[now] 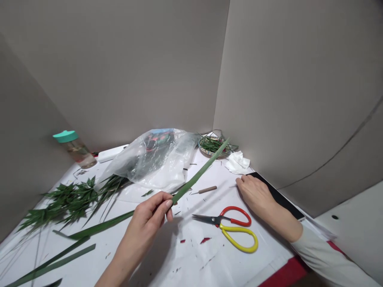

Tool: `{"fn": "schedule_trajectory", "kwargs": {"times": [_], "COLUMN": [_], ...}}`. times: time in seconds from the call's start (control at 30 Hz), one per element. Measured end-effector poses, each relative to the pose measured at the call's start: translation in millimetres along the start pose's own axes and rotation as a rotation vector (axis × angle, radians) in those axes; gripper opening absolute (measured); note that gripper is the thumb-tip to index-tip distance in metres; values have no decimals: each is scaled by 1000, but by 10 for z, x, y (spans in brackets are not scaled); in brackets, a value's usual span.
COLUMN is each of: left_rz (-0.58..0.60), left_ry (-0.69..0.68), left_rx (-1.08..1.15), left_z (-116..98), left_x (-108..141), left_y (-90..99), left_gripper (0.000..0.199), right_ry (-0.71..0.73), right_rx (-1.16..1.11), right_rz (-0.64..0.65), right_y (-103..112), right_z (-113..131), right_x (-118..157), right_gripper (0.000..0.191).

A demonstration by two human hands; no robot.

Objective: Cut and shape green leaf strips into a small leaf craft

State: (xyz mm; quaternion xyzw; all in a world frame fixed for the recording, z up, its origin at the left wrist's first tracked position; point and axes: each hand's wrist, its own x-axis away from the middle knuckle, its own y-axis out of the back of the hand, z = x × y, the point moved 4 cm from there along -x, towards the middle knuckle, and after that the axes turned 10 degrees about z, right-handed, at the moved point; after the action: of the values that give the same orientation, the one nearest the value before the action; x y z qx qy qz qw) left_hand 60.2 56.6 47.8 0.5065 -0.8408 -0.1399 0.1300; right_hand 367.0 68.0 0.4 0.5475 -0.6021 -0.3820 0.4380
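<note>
Between the thumb and fingers of my left hand (157,209) is a long green leaf strip (197,175), raised at a slant with its tip up to the right. My right hand (254,193) rests low at the table's right side, fingers curled down. A thin dark point sticks out beside its fingertips; the rest of that thing is hidden. Scissors (221,219) with one red and one yellow handle lie between my hands, blades to the left. Beyond them is a small awl-like tool (208,189) with a brown handle.
Leafy stems (74,199) and cut leaf strips (60,259) lie at the left. Behind stand a clear plastic bag (152,159), a teal-lidded bottle (76,149) and a round basket of green pieces (211,145). A crumpled tissue (237,162) and a black flat panel (281,197) are at the right.
</note>
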Motion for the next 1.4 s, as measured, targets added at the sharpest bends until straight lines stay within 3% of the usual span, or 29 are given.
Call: {"fn": "schedule_trajectory", "kwargs": {"times": [0.47,0.87,1.23,1.4], "left_rz": [35,23,13,19], "left_ry": [26,34,31,22], "left_rx": [75,59,-2,-16], "left_z": [-4,101,137,123], "left_x": [-14,-23,-38,-23], "left_y": [-59,-95,-82,-100], "left_gripper": [31,33,33,32], "right_ry": [128,211,177,159], "right_rx": [-155,-321,-241,-261], "right_rz": [-44,-97,-144,-141], "right_y": [1,224,-240,-234], "right_z": [-55,-497,-326,-314], "right_x": [-86,142,236,146], "right_gripper": [23,12,26,22]}}
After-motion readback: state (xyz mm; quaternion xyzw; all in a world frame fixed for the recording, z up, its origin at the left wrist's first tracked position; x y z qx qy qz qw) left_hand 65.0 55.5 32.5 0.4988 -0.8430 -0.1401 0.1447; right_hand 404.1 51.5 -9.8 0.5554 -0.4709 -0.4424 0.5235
